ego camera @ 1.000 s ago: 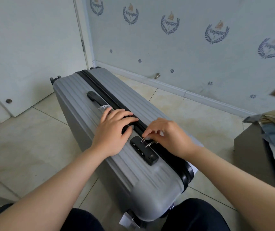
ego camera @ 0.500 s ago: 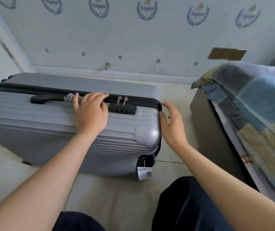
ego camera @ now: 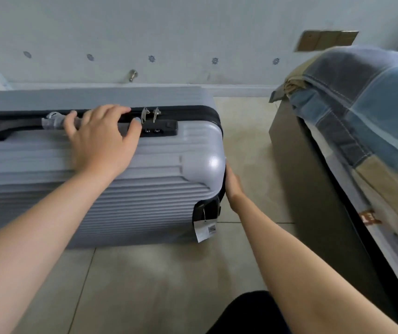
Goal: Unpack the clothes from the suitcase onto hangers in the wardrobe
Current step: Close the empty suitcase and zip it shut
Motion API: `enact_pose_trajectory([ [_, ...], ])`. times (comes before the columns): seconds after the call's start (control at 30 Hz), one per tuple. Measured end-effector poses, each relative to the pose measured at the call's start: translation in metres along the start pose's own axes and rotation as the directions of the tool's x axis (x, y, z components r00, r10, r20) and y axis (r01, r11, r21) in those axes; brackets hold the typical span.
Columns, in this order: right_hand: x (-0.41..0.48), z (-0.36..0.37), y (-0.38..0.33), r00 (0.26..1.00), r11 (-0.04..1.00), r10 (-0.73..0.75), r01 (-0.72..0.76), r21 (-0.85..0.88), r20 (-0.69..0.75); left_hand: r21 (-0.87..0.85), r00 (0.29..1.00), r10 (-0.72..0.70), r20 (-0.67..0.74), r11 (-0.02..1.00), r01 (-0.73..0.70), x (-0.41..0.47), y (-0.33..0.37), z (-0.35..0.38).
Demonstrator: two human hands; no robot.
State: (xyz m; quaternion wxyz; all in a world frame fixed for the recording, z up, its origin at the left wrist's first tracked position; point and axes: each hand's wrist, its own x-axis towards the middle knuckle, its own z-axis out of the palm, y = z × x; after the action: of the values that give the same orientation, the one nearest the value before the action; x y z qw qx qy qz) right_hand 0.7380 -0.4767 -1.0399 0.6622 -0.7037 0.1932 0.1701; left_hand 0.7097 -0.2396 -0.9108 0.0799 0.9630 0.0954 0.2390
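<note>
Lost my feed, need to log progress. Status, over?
Left hand flat atop grey ribbed hard-shell suitcase; right hand against its end. Suitcase on edge, closed. Patchwork-covered bed close on right.

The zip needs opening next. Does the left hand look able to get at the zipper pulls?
Probably yes: the left hand rests on top of the suitcase, thumb right beside the zipper pulls, with nothing between them.

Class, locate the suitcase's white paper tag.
Head view, centre: the white tag hangs off the grey suitcase at its lower right corner, below the right hand.
</note>
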Motion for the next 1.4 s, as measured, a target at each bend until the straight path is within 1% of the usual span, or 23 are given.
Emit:
enact_pose_trajectory([
  [0.13,0.001,0.017,-0.018,0.99,0.956,0.103,-0.071,0.283,-0.101,-0.025,0.999,-0.027,0.029,0.999,0.027,0.018,-0.002,0.0],
  [0.17,-0.001,0.021,-0.023,0.985,0.946,0.119,-0.073,0.317,-0.127,-0.032,0.999,-0.026,0.046,0.999,0.028,0.023,-0.005,-0.004],
  [0.23,-0.011,0.025,-0.034,0.975,0.946,0.125,-0.062,0.317,-0.182,-0.075,0.997,-0.022,0.073,0.997,0.028,0.027,-0.012,-0.015],
  [0.33,-0.041,0.032,-0.064,0.954,0.962,0.152,-0.083,0.261,-0.258,-0.163,0.993,-0.006,0.114,0.986,0.025,0.027,-0.035,-0.051],
  [0.4,-0.066,0.036,-0.09,0.952,0.968,0.152,-0.089,0.235,-0.265,-0.222,0.992,0.003,0.127,0.975,0.026,0.027,-0.05,-0.08],
  [0.47,-0.094,0.042,-0.122,0.954,0.977,0.14,-0.09,0.193,-0.267,-0.311,0.987,-0.039,0.157,0.946,0.087,0.034,-0.064,-0.113],
  [0.57,-0.136,0.049,-0.171,0.967,0.995,0.062,-0.039,0.095,-0.247,-0.417,0.967,-0.108,0.232,0.887,0.199,0.046,-0.083,-0.158],
  [0.6,-0.155,0.054,-0.194,0.974,0.999,0.035,-0.027,0.039,-0.224,-0.48,0.955,-0.133,0.267,0.841,0.251,0.053,-0.089,-0.182],
  [0.67,-0.182,0.059,-0.218,0.983,0.998,-0.037,0.029,-0.051,-0.181,-0.6,0.907,-0.19,0.377,0.696,0.395,0.055,-0.092,-0.21],
  [0.7,-0.198,0.064,-0.233,0.985,0.995,-0.065,0.053,-0.082,-0.157,-0.619,0.874,-0.214,0.437,0.633,0.465,0.055,-0.094,-0.23],
  [0.73,-0.215,0.07,-0.246,0.988,0.993,-0.078,0.065,-0.103,-0.134,-0.619,0.843,-0.225,0.488,0.592,0.516,0.052,-0.099,-0.247],
  [0.8,-0.244,0.08,-0.268,0.993,0.99,-0.069,0.057,-0.132,-0.094,-0.619,0.795,-0.224,0.564,0.523,0.586,0.043,-0.105,-0.275],
  [0.87,-0.267,0.092,-0.288,0.997,0.98,-0.057,0.045,-0.193,-0.056,-0.639,0.758,-0.222,0.614,0.424,0.642,0.035,-0.107,-0.3],
  [0.93,-0.285,0.105,-0.307,0.997,0.956,-0.078,0.073,-0.284,-0.005,-0.652,0.749,-0.209,0.629,0.383,0.655,0.033,-0.106,-0.325],
  [0.97,-0.291,0.112,-0.314,0.995,0.943,-0.097,0.1,-0.318,0.025,-0.657,0.757,-0.196,0.624,0.393,0.643,0.034,-0.107,-0.332],
  [1.03,-0.3,0.126,-0.327,0.984,0.907,-0.144,0.174,-0.383,0.106,-0.653,0.756,-0.216,0.618,0.396,0.646,0.038,-0.11,-0.346],
  [1.1,-0.309,0.145,-0.339,0.964,0.851,-0.194,0.259,-0.457,0.183,-0.608,0.712,-0.302,0.634,0.374,0.7,0.045,-0.118,-0.359],
  [1.17,-0.316,0.165,-0.35,0.943,0.791,-0.215,0.32,-0.522,0.254,-0.542,0.643,-0.397,0.655,0.347,0.765,0.053,-0.128,-0.371],
  [1.3,-0.325,0.21,-0.367,0.921,0.665,-0.179,0.372,-0.647,0.346,-0.41,0.473,-0.504,0.723,0.238,0.88,0.06,-0.153,-0.381],
  [1.4,-0.323,0.235,-0.363,0.908,0.553,-0.134,0.401,-0.73,0.397,-0.3,0.344,-0.557,0.756,0.173,0.938,0.042,-0.163,-0.376],
])
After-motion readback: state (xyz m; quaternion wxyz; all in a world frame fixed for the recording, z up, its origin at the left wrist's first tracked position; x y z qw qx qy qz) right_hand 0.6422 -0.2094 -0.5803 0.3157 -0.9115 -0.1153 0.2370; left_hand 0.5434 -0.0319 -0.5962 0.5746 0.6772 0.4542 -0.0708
